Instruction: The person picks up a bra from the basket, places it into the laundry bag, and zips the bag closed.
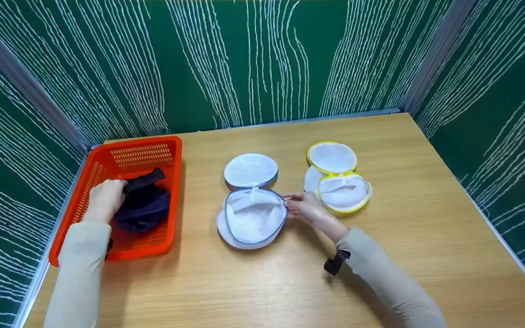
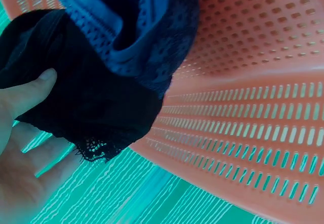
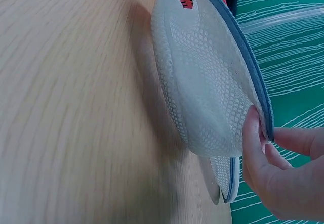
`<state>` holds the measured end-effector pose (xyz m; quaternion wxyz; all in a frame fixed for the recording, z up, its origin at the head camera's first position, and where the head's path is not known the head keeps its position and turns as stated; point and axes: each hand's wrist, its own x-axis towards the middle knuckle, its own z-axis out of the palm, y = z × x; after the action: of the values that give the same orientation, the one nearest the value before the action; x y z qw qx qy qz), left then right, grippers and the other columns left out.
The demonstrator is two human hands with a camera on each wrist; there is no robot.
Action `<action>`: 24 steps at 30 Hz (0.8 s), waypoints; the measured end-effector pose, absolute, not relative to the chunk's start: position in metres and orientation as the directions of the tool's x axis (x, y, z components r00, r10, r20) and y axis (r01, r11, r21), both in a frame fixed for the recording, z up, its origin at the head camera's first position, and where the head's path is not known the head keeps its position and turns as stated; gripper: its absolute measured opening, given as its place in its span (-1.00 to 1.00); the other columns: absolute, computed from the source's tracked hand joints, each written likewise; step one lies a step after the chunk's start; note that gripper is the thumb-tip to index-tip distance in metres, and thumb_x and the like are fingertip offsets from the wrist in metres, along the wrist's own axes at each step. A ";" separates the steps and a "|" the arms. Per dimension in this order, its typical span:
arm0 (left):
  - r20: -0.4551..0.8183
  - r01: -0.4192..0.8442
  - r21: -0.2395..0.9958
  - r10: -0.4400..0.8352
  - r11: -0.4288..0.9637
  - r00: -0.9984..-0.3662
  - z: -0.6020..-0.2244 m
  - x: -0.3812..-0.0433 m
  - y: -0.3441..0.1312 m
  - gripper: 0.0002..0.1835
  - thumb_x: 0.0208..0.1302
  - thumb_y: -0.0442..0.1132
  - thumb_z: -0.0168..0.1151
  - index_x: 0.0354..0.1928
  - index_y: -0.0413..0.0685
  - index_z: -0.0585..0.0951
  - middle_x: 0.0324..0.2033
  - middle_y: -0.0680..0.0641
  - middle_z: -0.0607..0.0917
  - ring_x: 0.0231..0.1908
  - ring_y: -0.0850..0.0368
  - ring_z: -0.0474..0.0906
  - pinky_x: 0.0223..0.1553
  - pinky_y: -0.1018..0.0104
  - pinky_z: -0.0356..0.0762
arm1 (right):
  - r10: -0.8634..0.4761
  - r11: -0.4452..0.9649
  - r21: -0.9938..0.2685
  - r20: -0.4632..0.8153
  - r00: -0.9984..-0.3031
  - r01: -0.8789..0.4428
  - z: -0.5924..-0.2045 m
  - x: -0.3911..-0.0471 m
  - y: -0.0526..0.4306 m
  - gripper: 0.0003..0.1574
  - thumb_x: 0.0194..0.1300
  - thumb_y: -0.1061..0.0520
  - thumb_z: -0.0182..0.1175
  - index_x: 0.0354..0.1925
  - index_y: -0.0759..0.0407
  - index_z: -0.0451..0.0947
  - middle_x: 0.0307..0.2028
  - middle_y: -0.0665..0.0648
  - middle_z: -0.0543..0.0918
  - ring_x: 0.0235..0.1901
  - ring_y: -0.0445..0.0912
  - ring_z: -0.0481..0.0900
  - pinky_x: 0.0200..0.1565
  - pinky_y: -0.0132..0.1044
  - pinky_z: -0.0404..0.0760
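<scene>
Red-orange perforated plastic basket (image 1: 177,182), on light-wood counter (image 1: 198,291). Above it, black lace-edged fabric garment (image 1: 146,181), clamped in grip of left hand (image 1: 103,201): best drawn free of navy-blue fabric garment (image 1: 141,213) inside. Next right, round white mesh bag with blue zip rim (image 1: 251,221), lying open, edge pinched in grip of right hand (image 1: 311,213): mouth best held wide. Far right, yellow-rimmed white mesh bag (image 1: 344,192), open; head view only. Black lace: left wrist view only. Honeycomb weave: right wrist view only.
</scene>
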<state>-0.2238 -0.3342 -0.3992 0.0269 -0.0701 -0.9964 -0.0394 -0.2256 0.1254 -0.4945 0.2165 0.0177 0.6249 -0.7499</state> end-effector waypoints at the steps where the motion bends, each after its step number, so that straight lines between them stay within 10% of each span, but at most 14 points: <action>1: 0.071 0.141 0.073 0.136 0.987 -0.988 -0.398 -0.224 -0.334 -0.87 0.04 -0.50 0.01 -0.39 -0.26 0.53 -0.44 -0.37 0.57 -0.49 -0.28 0.46 -0.53 -0.10 0.38 | -0.302 -0.127 -0.928 -0.300 -0.905 0.350 -0.494 -0.226 0.125 -0.51 0.17 0.38 0.00 0.07 0.56 0.24 -0.48 0.07 0.55 -0.48 -0.17 0.53 -0.34 -0.34 0.56; 24: 0.291 0.144 0.110 0.107 0.983 -0.951 -0.369 -0.214 -0.324 -0.88 -0.01 -0.49 -0.01 -0.42 -0.23 0.50 -0.52 -0.33 0.55 -0.60 -0.25 0.39 -0.64 -0.07 0.29 | -0.307 -0.139 -0.921 -0.310 -0.900 0.364 -0.494 -0.226 0.128 -0.50 0.18 0.40 -0.03 0.09 0.57 0.20 -0.46 0.08 0.55 -0.46 -0.16 0.55 -0.31 -0.31 0.57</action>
<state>-0.2143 -0.3245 -0.3689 0.1434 -0.0638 -0.9855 -0.0650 -0.2259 0.1278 -0.4941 0.2223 0.0233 0.6174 -0.7543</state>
